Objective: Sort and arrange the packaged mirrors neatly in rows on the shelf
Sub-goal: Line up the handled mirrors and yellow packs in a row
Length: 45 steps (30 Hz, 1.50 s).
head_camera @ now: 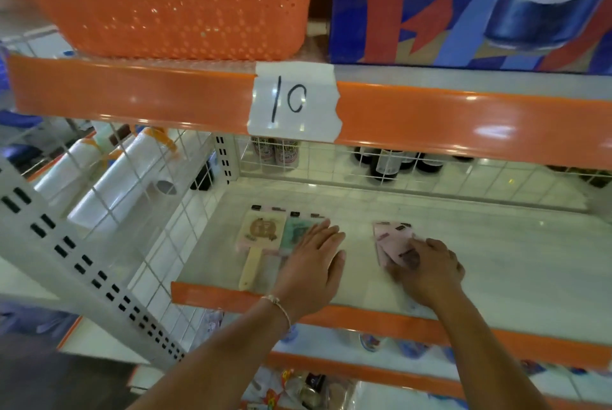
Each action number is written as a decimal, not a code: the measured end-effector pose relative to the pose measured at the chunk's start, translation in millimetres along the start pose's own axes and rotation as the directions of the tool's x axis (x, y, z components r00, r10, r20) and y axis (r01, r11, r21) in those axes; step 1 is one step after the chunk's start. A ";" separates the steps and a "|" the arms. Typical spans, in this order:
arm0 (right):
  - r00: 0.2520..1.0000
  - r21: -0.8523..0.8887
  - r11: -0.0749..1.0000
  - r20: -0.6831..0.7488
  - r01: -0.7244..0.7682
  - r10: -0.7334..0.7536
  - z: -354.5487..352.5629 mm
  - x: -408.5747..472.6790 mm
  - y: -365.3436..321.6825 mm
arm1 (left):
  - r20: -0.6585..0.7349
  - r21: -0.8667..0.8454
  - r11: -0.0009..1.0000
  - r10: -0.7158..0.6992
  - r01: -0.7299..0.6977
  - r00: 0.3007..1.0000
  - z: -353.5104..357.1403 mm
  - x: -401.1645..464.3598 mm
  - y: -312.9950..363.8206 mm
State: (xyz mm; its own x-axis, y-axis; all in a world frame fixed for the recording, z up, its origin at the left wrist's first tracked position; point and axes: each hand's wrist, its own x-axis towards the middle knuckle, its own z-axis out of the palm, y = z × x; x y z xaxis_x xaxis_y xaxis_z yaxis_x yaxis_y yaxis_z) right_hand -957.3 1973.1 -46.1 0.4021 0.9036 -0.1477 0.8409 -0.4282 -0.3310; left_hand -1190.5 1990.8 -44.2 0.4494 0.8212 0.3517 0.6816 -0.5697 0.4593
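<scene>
White shelf with an orange front lip, wire-grid back and left side. Above it the upper shelf's orange edge strip cuts across the view and blocks the back of the shelf; a white tape label on it reads "10" in black marker. On top sit an orange perforated basket and, right of it, a blue and red printed box showing a bucket. Behind the grid — dark bottles and two cans, print too blurred to read. Left of the side grid, white rolls lie slanted. Blurry packaged goods on the shelves below.

Packaged mirrors: a row lies flat at the shelf's left-centre — a pink-backed handled mirror with a round brown motif and cream handle pointing at the front lip, a teal one just beside it, more partly hidden under the hand; dark hang tabs show along the row's far edge. Text unreadable. The left hand, thin bracelet at the wrist, lies flat with straight fingers pressing on the row's right end. A second small pile of pink mirror packs lies to the right, apart from the row, skewed. The right hand has fingers curled over the pile's near edge, gripping it.
</scene>
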 end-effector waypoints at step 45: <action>0.991 0.648 0.750 -0.093 0.135 -0.098 34.3 -13.4 -65.1 | -0.115 -0.034 0.839 -0.542 0.542 0.832 -74.4 -15.0 -89.5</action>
State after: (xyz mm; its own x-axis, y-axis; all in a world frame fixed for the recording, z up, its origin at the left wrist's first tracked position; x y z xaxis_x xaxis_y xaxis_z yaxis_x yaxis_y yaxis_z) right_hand -1029.8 1989.2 -54.6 0.3498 0.9365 -0.0269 0.4502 -0.1931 -0.8718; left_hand -1301.2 2027.0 -29.9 -0.0623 0.9885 0.1375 0.7961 -0.0338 0.6042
